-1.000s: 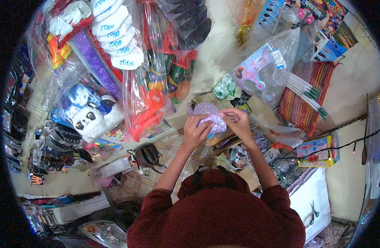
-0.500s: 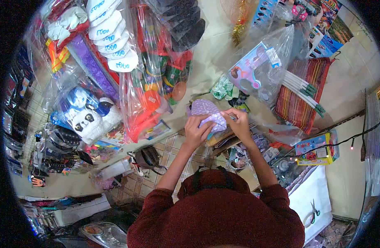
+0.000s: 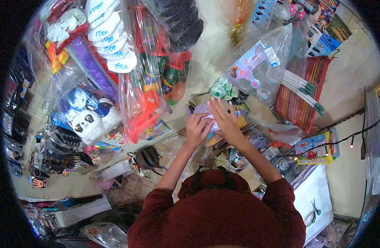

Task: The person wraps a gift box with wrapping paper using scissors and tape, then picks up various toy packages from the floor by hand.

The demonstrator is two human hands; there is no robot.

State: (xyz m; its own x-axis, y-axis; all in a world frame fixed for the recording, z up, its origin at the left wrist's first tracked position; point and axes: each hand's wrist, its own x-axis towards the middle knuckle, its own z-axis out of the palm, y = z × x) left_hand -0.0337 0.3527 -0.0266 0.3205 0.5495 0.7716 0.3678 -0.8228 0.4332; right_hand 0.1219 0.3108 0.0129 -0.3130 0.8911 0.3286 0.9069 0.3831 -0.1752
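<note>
A lilac piece with a pale pattern point(image 3: 202, 108), cloth or paper, lies under both hands near the middle of the view. With bent fingers, my left hand point(image 3: 197, 130) grips its near left side. My right hand point(image 3: 226, 124) rests across its right part, fingers stretched out and lying flat. Much of the piece is hidden beneath the hands. Just beyond the fingertips is a green and white crumpled packet point(image 3: 222, 88). Below the piece are a yellowish block point(image 3: 241, 122) and stacked goods.
Clear plastic bags with white labelled items point(image 3: 121, 62) and a panda-face plush point(image 3: 88, 120) hang at left. A bagged toy box point(image 3: 252, 68) hangs at upper right. Scissors point(image 3: 315, 211) lie on a white sheet point(image 3: 322, 190) at lower right. A string of lights crosses the right side.
My right hand has gone from pinching the lilac piece's right edge to lying flat over it with fingers extended. My left hand has stayed nearly in place.
</note>
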